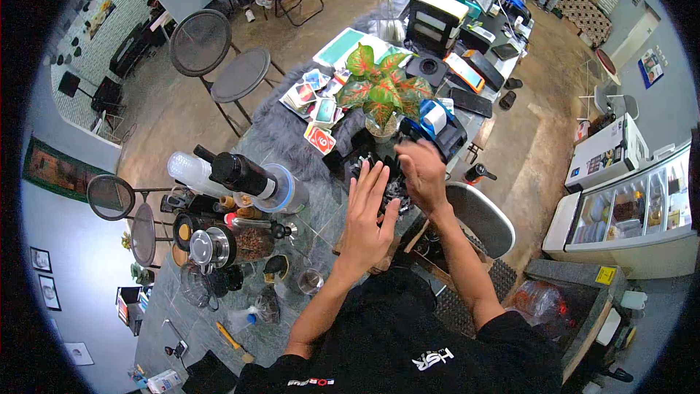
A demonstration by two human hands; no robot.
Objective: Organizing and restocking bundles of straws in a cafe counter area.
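Observation:
My left hand (367,219) is spread flat with its fingers apart over a pile of small dark glossy pieces (396,189) on the counter; I cannot make out what they are. Nothing shows in its grasp. On the pile's other side is my right hand (420,175), raised and blurred, with its fingers bent; whether it holds anything is hidden. Just beyond the hands stands a potted plant with red and green leaves (380,87). A blue and black device with a paper roll (437,123) sits close past my right hand.
Left on the stone-look counter (311,235) stand a black coffee grinder (240,175), a jar of coffee beans (254,243), a glass (310,281) and a brush (234,342). Cards (319,138) and a card terminal (465,72) lie farther back. A white chair (484,216) stands at the right.

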